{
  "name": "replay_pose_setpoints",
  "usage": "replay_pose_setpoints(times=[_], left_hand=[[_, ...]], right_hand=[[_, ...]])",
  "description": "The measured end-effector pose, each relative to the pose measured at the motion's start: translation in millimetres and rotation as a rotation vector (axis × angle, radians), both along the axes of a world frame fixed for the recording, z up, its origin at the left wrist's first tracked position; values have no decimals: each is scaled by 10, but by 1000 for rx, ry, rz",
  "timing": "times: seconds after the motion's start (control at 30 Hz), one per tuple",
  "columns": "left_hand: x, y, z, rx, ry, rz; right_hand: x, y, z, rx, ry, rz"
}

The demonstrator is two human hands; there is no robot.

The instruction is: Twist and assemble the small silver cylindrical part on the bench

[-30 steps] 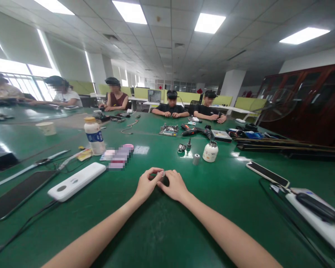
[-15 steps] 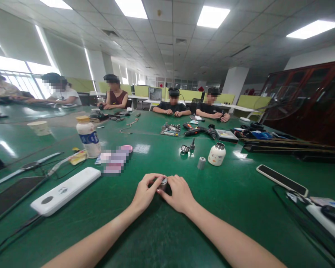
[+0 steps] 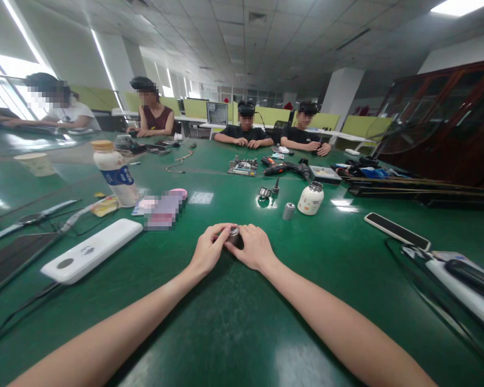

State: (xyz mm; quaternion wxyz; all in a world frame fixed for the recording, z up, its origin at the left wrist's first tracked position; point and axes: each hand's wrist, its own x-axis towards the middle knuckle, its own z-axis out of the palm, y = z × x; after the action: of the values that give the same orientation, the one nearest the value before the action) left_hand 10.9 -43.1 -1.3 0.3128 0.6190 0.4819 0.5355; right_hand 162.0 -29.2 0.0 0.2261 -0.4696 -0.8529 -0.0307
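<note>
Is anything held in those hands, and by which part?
Yes: a small dark-grey metallic cylinder, held by its sides between the left hand and the right hand; part of its top shows.

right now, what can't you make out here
Head view, metal cylinder: sides mostly hidden by the left hand and right hand.
Head view, blue-labelled bottle: label print, too small and blurred.
Head view, round white bottle: its inside, hidden by its wall.
Head view, long white object: cut off by right edge.

Your left forearm [image 3: 145,307] and right forearm [image 3: 331,307] are bare and slim, tapering to narrow wrists [image 3: 196,267]; your left hand [image 3: 210,248] and right hand [image 3: 256,247] are bare too.
</note>
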Motion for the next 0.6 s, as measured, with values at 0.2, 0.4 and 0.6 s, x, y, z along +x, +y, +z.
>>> replay_pose_setpoints(times=[0.2, 0.4, 0.6], left_hand=[[-11, 9, -31, 1, -29, -29], [46, 17, -11, 30, -9, -36], [109, 46, -12, 45, 21, -27]], right_hand=[[5, 7, -3, -6, 3, -4], [34, 42, 1, -19, -11, -19], [85, 69, 2, -21, -17, -78]])
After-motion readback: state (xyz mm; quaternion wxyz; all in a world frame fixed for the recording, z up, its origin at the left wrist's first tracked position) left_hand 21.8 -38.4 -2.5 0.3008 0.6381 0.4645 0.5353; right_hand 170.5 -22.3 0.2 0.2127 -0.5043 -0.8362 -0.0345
